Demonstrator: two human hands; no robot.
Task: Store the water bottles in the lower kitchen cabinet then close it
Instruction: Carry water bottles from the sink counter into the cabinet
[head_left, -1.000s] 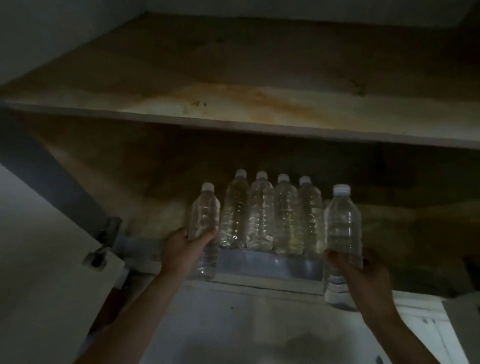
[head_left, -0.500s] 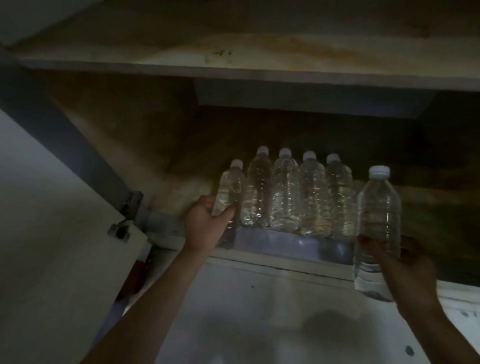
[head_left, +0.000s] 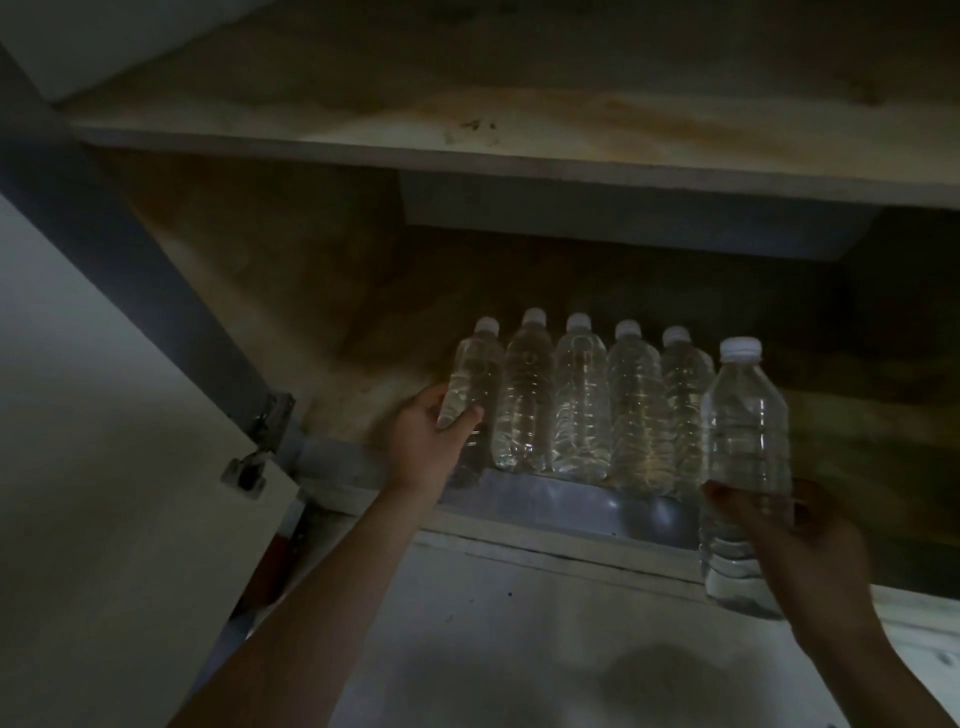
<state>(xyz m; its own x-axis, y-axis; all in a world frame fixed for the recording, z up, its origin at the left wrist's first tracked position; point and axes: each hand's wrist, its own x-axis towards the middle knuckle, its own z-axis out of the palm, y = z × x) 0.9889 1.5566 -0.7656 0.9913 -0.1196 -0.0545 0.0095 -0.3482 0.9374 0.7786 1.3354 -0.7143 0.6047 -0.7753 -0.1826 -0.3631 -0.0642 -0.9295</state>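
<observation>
Clasping the leftmost bottle (head_left: 475, 374), left hand (head_left: 422, 451) fingers curl; right hand (head_left: 810, 545) fingers clasp the nearest bottle (head_left: 745, 431).

Each hand (head_left: 423, 447) (head_left: 802, 545) grips a water bottle (head_left: 470, 384) (head_left: 745, 457) at the cabinet (head_left: 363, 150).

Left hand (head_left: 428, 447): reached forward, thumb and fingers curled round the lower body of the leftmost bottle (head_left: 475, 379).
Left forearm (head_left: 322, 597): bare, stretched up from the lower left edge.
Right hand (head_left: 800, 540): seen from the back, fingers wrapped round the lower half of an upright bottle (head_left: 745, 436).
Right forearm (head_left: 878, 670): bare, angled in from the lower right corner.
</observation>
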